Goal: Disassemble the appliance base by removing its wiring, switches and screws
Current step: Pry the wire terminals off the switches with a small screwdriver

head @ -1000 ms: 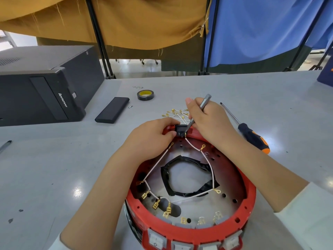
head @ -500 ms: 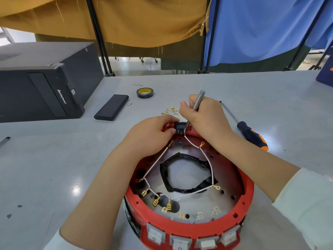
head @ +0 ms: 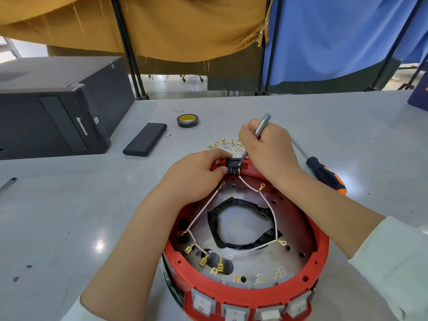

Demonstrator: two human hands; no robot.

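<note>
A round red appliance base [head: 319, 256] lies upside down on the grey table, with white wires [head: 269, 205] and gold terminals inside and several white rocker switches [head: 203, 303] along its near wall. At its far rim sits a small black switch [head: 232, 166]. My left hand [head: 194, 177] pinches that switch. My right hand [head: 269, 149] grips a slim grey metal screwdriver [head: 261, 123], its tip set against the switch. A black taped ring [head: 243, 223] lies in the base's middle.
Removed white wires with gold terminals [head: 225, 144] lie just beyond the base. An orange-and-black screwdriver [head: 324, 174] lies to the right. Black tape roll [head: 187, 120], black flat box [head: 146, 139] and a black computer case [head: 58, 105] stand at the left rear.
My right hand has tilted the grey tool more upright at the black switch. My left hand stays on the switch. The camera has shifted slightly.
</note>
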